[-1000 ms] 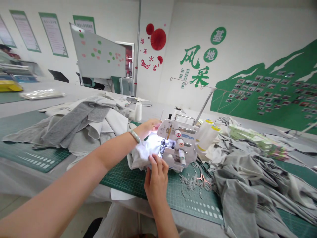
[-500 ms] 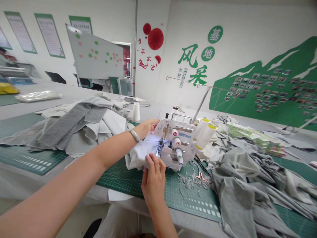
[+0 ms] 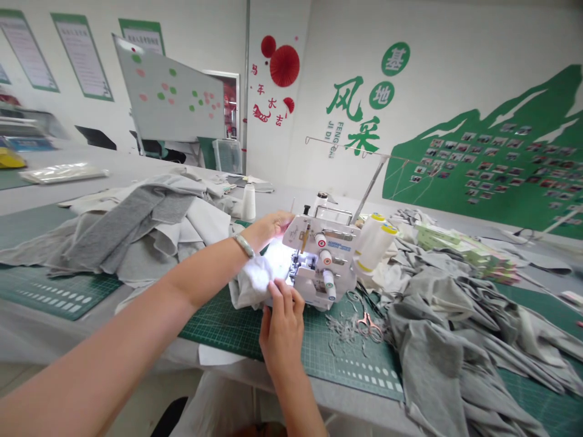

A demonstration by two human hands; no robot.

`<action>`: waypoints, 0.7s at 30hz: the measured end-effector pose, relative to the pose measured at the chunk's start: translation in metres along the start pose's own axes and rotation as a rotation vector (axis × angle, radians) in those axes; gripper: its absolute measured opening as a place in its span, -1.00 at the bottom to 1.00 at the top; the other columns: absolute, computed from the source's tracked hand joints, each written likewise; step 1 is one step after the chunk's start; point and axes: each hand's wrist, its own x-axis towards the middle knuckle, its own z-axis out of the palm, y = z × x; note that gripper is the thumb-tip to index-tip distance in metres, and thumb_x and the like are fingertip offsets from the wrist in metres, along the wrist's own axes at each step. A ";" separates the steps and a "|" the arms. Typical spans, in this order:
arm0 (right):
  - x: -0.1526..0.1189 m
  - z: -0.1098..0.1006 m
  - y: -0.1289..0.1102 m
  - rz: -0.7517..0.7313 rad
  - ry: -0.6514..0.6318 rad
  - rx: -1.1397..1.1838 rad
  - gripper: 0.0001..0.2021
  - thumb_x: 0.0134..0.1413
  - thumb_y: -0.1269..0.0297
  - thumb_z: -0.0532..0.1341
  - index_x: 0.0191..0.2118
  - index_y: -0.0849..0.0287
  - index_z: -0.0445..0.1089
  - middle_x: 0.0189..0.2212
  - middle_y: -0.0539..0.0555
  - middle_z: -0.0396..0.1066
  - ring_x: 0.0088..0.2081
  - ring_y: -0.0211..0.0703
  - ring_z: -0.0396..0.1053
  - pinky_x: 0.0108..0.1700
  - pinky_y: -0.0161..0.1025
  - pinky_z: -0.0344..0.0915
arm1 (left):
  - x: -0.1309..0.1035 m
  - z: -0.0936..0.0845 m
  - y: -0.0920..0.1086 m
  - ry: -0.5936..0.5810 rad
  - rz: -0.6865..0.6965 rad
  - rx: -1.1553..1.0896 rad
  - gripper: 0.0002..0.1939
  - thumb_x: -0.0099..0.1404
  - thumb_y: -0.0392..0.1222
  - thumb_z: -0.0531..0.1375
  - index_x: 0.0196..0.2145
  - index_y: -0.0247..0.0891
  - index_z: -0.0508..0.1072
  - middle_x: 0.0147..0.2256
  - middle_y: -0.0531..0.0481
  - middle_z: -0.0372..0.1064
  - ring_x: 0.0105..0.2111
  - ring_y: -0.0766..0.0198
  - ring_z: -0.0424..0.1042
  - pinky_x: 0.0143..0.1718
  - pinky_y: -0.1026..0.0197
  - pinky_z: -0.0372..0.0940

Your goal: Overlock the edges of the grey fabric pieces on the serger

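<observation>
A white overlock sewing machine (image 3: 334, 227) stands on a green cutting mat (image 3: 223, 331), its lamp lighting the bed beside the needle area. A bunched piece of white cloth (image 3: 252, 284) lies at the left of the bed. My right hand (image 3: 283, 318) is at the cloth's near right edge, closed on it between thumb and fingers. With a bangle at the wrist, my left hand (image 3: 276, 226) reaches over the cloth to the upper left side of the machine. Its fingertips are hidden behind the machine's edge, so what they touch cannot be seen.
Copper-handled scissors (image 3: 368, 328) and thread scraps (image 3: 342, 332) lie right of the machine. Thread cones (image 3: 377, 246) stand behind. Grey fabric heaps (image 3: 437, 340) fill the right; another fabric pile (image 3: 150, 212) is at left, near a white cone (image 3: 248, 203).
The cloth's right side has drawn back from the presser foot, and the lit bed now shows brightly. My left hand has risen slightly along the machine's side; my right hand has hardly moved.
</observation>
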 end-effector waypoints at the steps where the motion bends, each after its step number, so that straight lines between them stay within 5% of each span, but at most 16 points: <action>1: 0.000 0.000 0.000 -0.002 0.002 0.000 -0.55 0.14 0.56 0.05 0.15 0.18 0.25 0.15 0.16 0.29 0.08 0.05 0.16 0.03 0.00 0.26 | 0.005 0.000 -0.001 0.031 -0.023 0.019 -0.78 0.20 -0.12 0.23 -0.44 -0.36 0.47 -0.53 -0.08 0.43 -0.44 0.19 0.42 -0.34 0.14 0.33; 5: 0.000 0.000 0.001 -0.006 0.007 0.003 -0.57 0.17 0.54 0.05 0.14 0.19 0.27 0.14 0.16 0.31 0.07 0.05 0.16 0.03 0.00 0.27 | -0.009 -0.007 -0.007 0.207 -0.030 0.102 -0.76 0.27 -0.16 0.10 -0.48 -0.33 0.44 -0.47 -0.11 0.46 -0.40 0.21 0.43 -0.22 0.10 0.34; 8: 0.001 -0.002 -0.001 0.007 -0.008 0.018 -0.61 0.19 0.51 0.06 0.13 0.21 0.29 0.13 0.17 0.32 0.07 0.05 0.16 0.01 -0.01 0.29 | -0.056 -0.013 -0.016 0.402 0.064 0.186 -0.86 0.21 -0.27 0.10 -0.46 -0.28 0.43 -0.40 -0.02 0.46 -0.26 0.24 0.42 -0.04 0.15 0.25; 10: 0.001 -0.004 -0.002 0.012 -0.020 0.042 -0.63 0.21 0.48 0.08 0.12 0.21 0.30 0.12 0.18 0.33 0.08 0.05 0.16 0.01 -0.02 0.30 | -0.088 -0.014 -0.022 0.421 0.132 0.325 -0.93 0.12 -0.31 0.16 -0.48 -0.27 0.45 -0.39 0.01 0.47 -0.22 0.21 0.42 -0.01 0.16 0.21; 15: 0.002 -0.006 -0.001 -0.017 0.063 0.131 -0.69 0.22 0.46 0.11 0.06 0.17 0.36 0.05 0.18 0.39 0.07 0.00 0.20 0.05 -0.03 0.29 | -0.124 -0.018 -0.038 -0.147 0.412 0.953 -0.78 0.24 -0.30 0.11 -0.25 -0.25 0.56 -0.14 -0.07 0.52 -0.09 0.16 0.44 0.03 0.13 0.21; 21: -0.004 -0.010 -0.007 0.095 0.289 0.298 -0.84 0.22 0.42 0.13 -0.20 0.14 0.46 -0.14 0.15 0.41 -0.05 -0.08 0.30 0.01 -0.04 0.28 | -0.123 -0.027 -0.041 -0.310 0.424 1.153 -0.69 0.37 -0.15 0.09 0.01 -0.19 0.48 0.09 -0.11 0.37 0.07 0.08 0.33 0.13 0.01 0.10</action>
